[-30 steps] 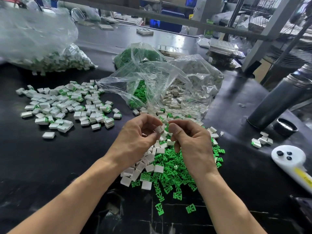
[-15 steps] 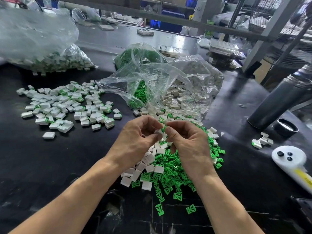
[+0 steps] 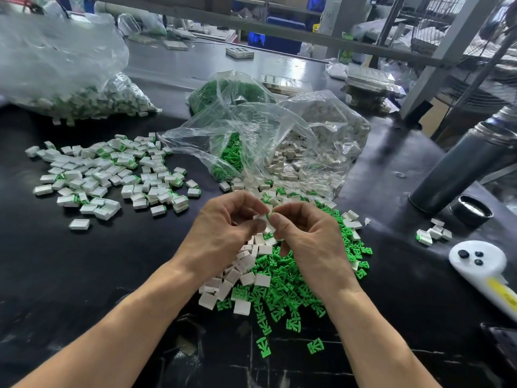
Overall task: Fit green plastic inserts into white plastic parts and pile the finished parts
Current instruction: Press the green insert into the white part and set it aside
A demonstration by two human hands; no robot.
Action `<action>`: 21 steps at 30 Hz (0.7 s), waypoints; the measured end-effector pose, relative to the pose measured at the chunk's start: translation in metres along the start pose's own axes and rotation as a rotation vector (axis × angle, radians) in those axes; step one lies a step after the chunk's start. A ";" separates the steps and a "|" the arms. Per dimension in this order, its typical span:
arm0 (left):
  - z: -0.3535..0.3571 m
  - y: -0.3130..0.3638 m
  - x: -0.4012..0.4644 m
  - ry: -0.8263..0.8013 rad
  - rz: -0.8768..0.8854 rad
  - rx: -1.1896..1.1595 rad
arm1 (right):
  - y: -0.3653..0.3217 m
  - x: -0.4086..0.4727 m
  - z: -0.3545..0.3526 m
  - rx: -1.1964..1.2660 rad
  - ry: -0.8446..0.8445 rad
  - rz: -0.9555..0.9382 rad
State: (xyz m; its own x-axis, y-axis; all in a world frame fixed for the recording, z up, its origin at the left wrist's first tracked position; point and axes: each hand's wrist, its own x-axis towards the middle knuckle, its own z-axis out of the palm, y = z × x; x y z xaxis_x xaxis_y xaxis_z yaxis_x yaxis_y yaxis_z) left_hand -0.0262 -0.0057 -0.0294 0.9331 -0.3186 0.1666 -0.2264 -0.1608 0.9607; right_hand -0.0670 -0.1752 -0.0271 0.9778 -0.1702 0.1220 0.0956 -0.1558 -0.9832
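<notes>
Hands [image 3: 226, 228] pinch boxy white part [image 3: 260, 219].

Obstacles: pile of finished parts [image 3: 112, 177] left; clear bags [image 3: 268, 141] behind the loose heap of green inserts [image 3: 282, 287]; steel flask [image 3: 470, 163] and its cap [image 3: 472, 210] right (white handheld device [image 3: 481, 261] nearer). Passage: bare black tabletop [image 3: 70, 275] front-left.

A small white rectangular plastic part [image 3: 259, 218] sits pinched between both hands' fingertips, a sliver of green plastic insert [image 3: 270, 215] at its right end. Below lie loose green forked plastic inserts [image 3: 291, 287] mixed with empty white parts [image 3: 246, 275]. Finished white-and-green parts [image 3: 112, 175] spread at left on the bench.
</notes>
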 end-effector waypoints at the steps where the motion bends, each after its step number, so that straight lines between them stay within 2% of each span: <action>1: 0.000 0.000 0.000 0.003 0.002 -0.003 | 0.000 0.000 -0.001 -0.011 -0.006 -0.003; 10: -0.005 0.002 0.002 0.035 -0.028 -0.080 | -0.001 -0.001 -0.002 -0.088 -0.029 -0.053; 21: -0.004 0.005 0.001 0.043 -0.064 -0.090 | 0.002 -0.003 0.002 -0.116 0.021 -0.137</action>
State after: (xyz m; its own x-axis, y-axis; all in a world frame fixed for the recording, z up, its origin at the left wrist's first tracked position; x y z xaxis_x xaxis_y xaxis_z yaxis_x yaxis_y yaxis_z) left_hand -0.0251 -0.0032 -0.0232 0.9565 -0.2697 0.1116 -0.1416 -0.0943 0.9854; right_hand -0.0691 -0.1728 -0.0302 0.9530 -0.1593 0.2579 0.2045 -0.2903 -0.9348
